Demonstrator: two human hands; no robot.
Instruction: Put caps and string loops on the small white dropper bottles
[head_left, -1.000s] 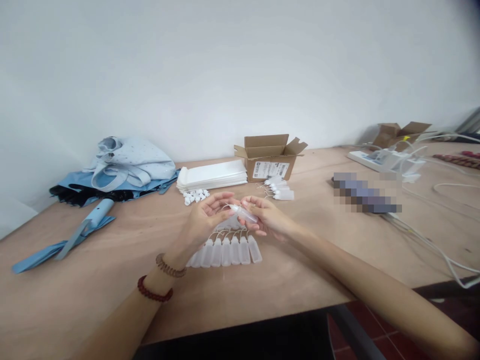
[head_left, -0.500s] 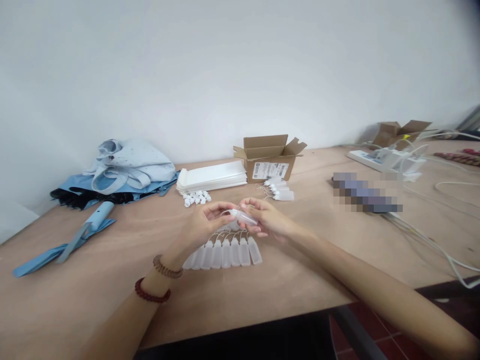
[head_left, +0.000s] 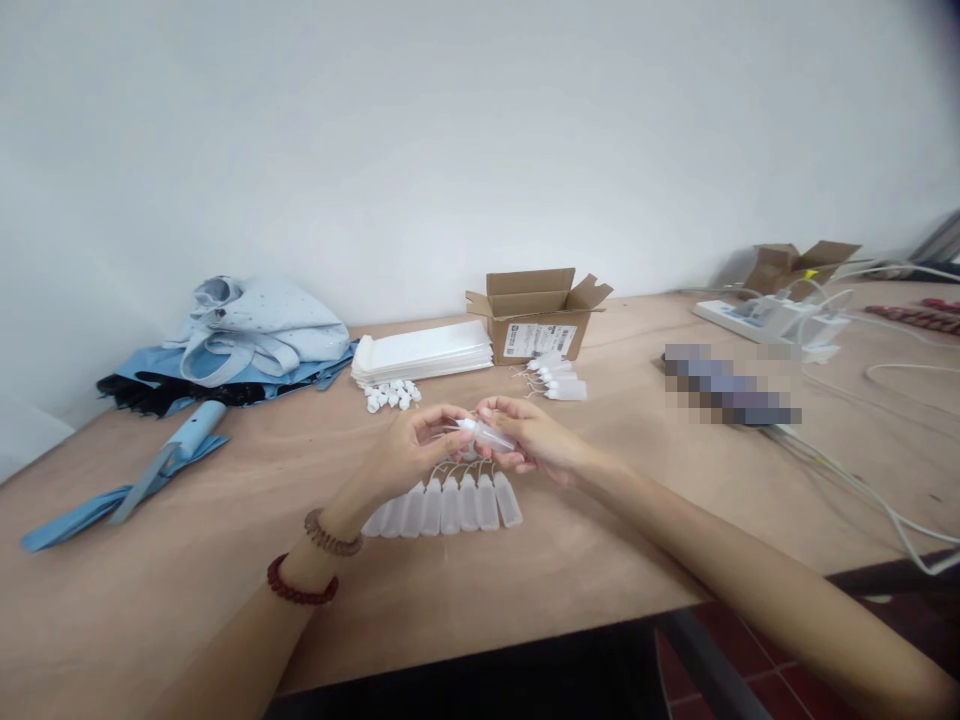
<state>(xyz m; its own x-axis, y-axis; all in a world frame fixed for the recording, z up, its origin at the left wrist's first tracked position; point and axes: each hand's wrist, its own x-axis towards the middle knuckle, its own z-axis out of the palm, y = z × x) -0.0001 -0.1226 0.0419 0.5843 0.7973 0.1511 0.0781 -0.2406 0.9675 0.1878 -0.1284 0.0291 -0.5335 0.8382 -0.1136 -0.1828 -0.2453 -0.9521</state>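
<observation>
Between both hands, over the middle of the table, is a small translucent plastic bottle (head_left: 493,437) with a white top. My left hand (head_left: 420,445) is closed, thumb and fingers pinching at the bottle's white top end. My right hand (head_left: 529,437) is closed round the body of the same bottle, which tilts down to the right. Just below the hands lies a row of similar bottles (head_left: 450,507) with thin cords at their necks, partly hidden by my left hand and wrist. A small heap of white caps (head_left: 392,396) lies beyond my left hand.
Several more corded bottles (head_left: 559,382) lie before an open cardboard box (head_left: 534,335). Beside it is a stack of white envelopes (head_left: 424,352). A folded bag (head_left: 262,325) and a blue umbrella (head_left: 199,430) lie left. A power strip (head_left: 731,320), cables and a blurred-out object (head_left: 727,385) are right.
Both hands stay in nearly the same place, still on the bottle. The bottle's white top shows slightly more between the fingers. The whole view has shifted slightly.
</observation>
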